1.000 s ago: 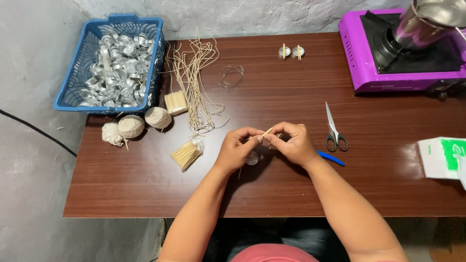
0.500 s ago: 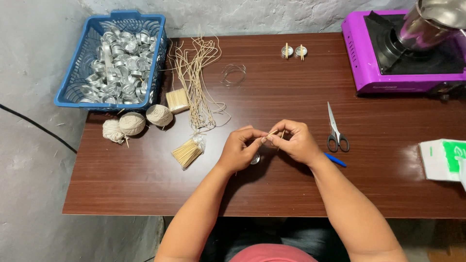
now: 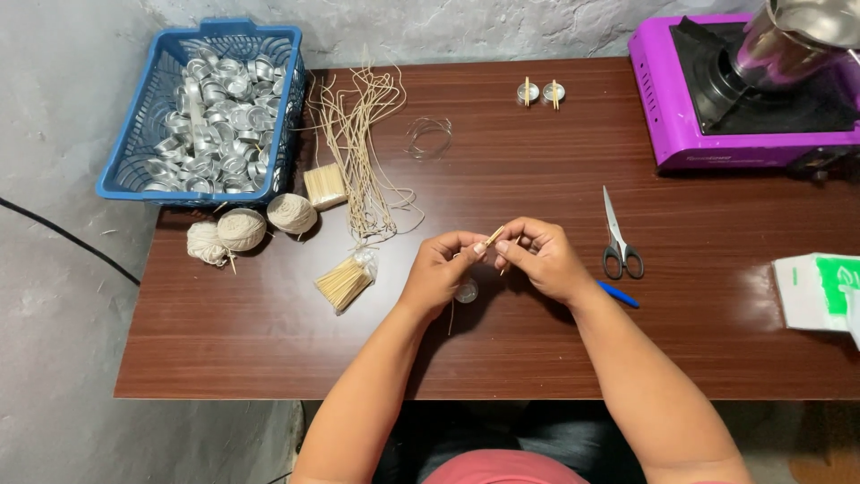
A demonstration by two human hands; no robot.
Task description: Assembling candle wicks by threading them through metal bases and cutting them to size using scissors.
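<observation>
My left hand (image 3: pixel 441 267) and my right hand (image 3: pixel 540 257) meet over the middle of the brown table (image 3: pixel 269 350). Both pinch a short thin wooden stick (image 3: pixel 494 237) between their fingertips. A small round metal cup (image 3: pixel 466 290) shows just under my left hand, with a thin wick string (image 3: pixel 451 315) hanging from it toward me. Whether the stick touches the string is hidden by my fingers.
A blue basket (image 3: pixel 134 157) of several metal cups stands at the far left, with string balls (image 3: pixel 242 229), a stick bundle (image 3: pixel 343 282) and loose cut wicks (image 3: pixel 363 143) beside it. Scissors (image 3: pixel 618 237), a blue pen (image 3: pixel 620 295), two finished cups (image 3: pixel 540 91), a purple stove (image 3: pixel 699 116) with a metal pot (image 3: pixel 797 36), and a white-green pack (image 3: pixel 820 291) lie right.
My hands stay together at the same spot; the fingers have shifted slightly along the stick, which now points up between the thumbs.
</observation>
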